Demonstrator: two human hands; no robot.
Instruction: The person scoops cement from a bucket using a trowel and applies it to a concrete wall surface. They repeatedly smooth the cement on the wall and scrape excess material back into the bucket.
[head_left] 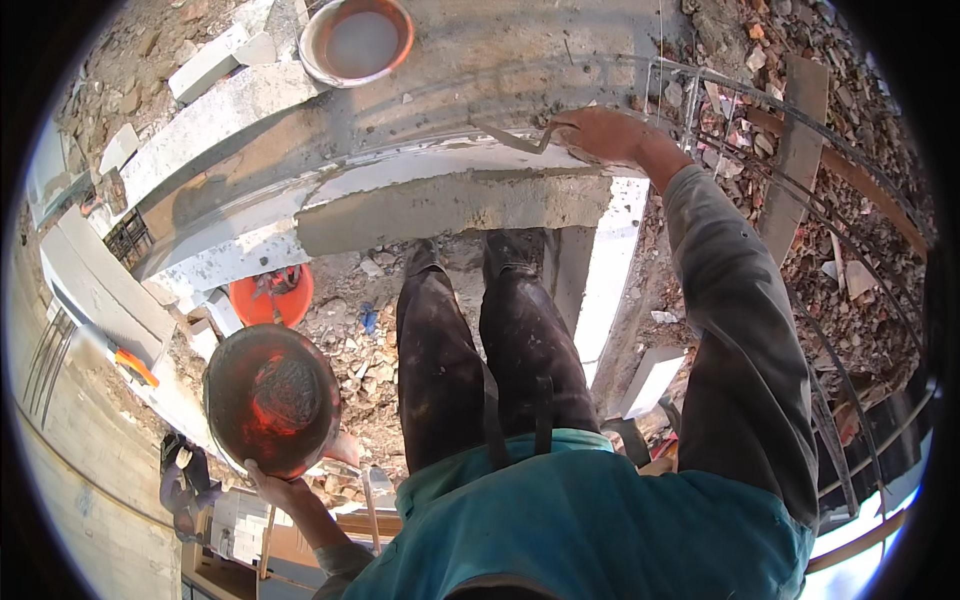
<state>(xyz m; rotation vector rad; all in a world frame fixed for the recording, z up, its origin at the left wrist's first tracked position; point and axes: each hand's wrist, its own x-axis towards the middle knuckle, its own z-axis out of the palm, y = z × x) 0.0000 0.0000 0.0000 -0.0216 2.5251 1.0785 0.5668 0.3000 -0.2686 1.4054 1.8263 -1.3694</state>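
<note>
My left hand (280, 488) grips the near rim of a round basin (228, 385), its inside smeared grey over orange-red. A lump of grey mortar (287, 393) lies in it. My right arm is stretched forward, and my right hand (605, 136) is closed on a trowel. The trowel's thin blade (512, 139) points left, at the top of a low wall of white blocks (410, 168). Grey mortar (455, 205) coats the wall's near face. Most of the trowel's handle is hidden in my fingers.
Beyond the wall stands an orange-rimmed tub (305, 45) of greyish liquid. An orange bucket (270, 308) is left of my legs. White blocks (212, 65) and an orange-handled tool (135, 367) lie at left. Rubble, a plank (800, 150) and rebar (850, 145) fill the right.
</note>
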